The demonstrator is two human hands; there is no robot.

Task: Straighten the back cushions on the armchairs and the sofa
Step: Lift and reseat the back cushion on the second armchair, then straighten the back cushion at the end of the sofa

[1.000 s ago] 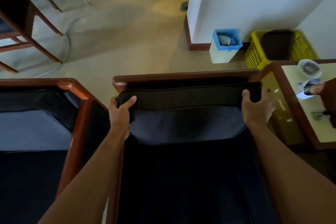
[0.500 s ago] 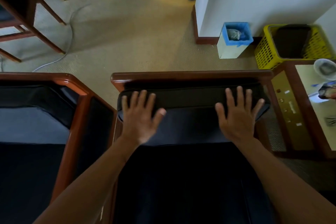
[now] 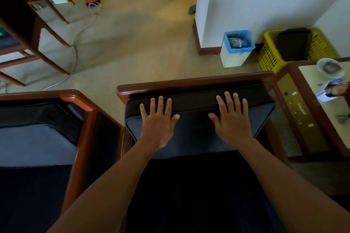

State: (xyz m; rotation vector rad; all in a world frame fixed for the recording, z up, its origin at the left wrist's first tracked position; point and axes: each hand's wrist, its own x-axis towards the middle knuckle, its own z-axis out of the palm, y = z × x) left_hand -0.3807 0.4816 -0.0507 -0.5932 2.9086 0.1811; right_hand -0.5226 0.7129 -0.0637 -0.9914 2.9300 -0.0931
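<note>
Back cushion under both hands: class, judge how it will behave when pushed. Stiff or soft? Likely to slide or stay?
The back cushion probably yields a little: it looks padded, with rounded corners. It likely keeps its slab shape, since its piped edges run straight. It should stay put when pressed, as the wooden frame backs it and the left hand and right hand lie flat on it.

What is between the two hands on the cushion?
Only bare back cushion lies between the left hand and right hand, in the head view.

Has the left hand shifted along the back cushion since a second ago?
Yes. The left hand left the back cushion's left end and moved inward, lying flat, away from the wooden frame corner.
</note>
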